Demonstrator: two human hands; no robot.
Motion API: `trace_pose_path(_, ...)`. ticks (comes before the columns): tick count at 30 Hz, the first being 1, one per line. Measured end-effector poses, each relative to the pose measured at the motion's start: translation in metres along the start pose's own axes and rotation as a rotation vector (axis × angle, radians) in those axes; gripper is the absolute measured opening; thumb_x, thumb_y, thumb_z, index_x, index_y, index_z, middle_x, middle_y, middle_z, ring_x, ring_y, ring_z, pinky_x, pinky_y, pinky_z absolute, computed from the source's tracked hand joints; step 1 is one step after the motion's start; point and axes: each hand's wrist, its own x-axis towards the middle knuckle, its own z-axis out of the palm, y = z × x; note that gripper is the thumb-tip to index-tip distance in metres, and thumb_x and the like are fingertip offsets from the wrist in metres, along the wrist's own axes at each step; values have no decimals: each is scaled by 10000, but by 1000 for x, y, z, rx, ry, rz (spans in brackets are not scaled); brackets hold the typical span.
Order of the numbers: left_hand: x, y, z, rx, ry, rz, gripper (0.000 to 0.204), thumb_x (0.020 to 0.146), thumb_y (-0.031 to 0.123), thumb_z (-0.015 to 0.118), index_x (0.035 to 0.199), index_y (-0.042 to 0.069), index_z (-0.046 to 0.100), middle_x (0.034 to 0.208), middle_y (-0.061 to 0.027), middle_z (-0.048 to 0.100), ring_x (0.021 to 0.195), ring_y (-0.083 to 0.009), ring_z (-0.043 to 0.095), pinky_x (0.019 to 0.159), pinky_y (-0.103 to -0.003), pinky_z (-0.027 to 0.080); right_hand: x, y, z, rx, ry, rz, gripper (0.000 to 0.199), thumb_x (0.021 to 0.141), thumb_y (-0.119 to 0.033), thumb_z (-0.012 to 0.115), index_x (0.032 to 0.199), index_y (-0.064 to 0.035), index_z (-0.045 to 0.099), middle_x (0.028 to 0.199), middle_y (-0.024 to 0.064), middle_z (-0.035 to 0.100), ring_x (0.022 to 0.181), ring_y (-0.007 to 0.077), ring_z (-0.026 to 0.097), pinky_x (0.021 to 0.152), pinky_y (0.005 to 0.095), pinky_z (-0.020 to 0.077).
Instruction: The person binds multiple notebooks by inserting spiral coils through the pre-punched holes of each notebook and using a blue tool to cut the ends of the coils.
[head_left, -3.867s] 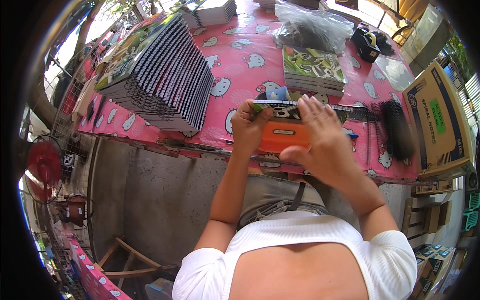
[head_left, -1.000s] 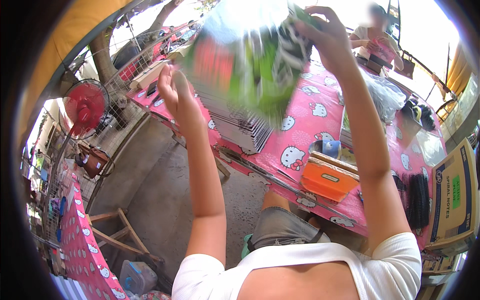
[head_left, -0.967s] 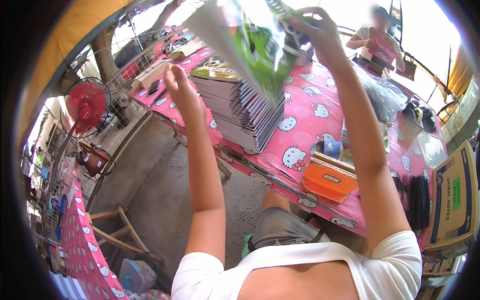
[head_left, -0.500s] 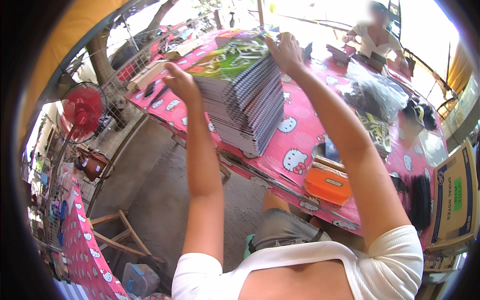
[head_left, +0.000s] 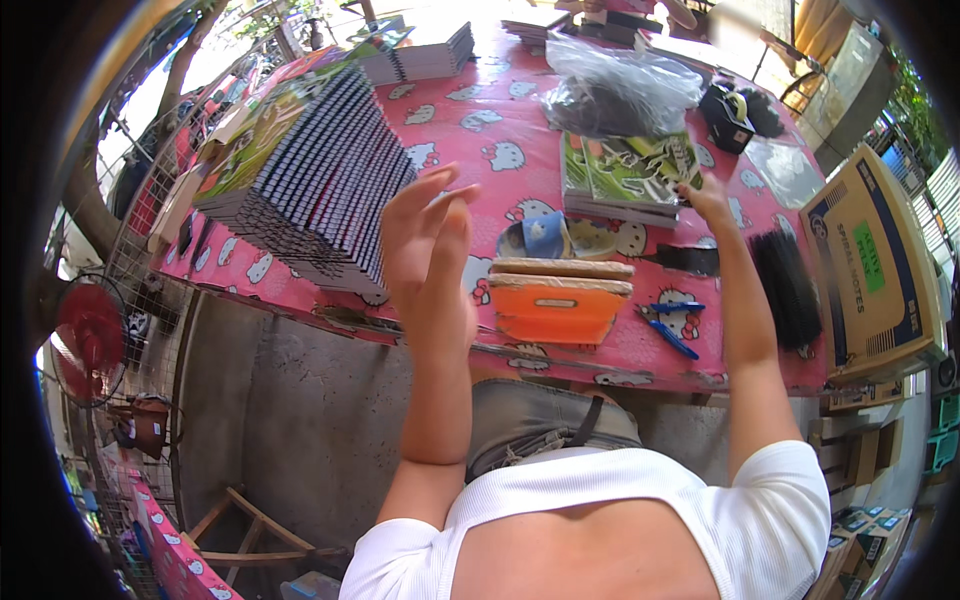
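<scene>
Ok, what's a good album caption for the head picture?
Right hand at a short notebook pile, left hand held open near a taller stack.

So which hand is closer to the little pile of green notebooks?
The right hand: it is at the right edge of the little pile of green notebooks. The left hand is raised off to the pile's left, apart from it.

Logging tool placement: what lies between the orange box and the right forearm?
Head view: blue-handled pliers and, farther back, a flat black piece on pink tablecloth.
</scene>
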Motion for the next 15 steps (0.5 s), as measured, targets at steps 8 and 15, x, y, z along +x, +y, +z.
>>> trace_pose_path(8,7,-68,26,151,-26,-386,609,820,125,687,1315,8,354,1305,-124,413,1145,-225,478,936,-326,406,-56,-69,-31,503,192,-191,278,806,-154,705,905,2,498,814,146,635,708,266,621,624,347,485)
trace_pose_path(15,81,-112,27,216,-251,-866,773,820,347,691,1372,-27,300,1369,-191,361,1191,-275,441,1016,-465,337,1,-40,-5,-276,-88,-7,538,754,-373,734,1063,44,596,939,95,656,718,170,606,636,335,497)
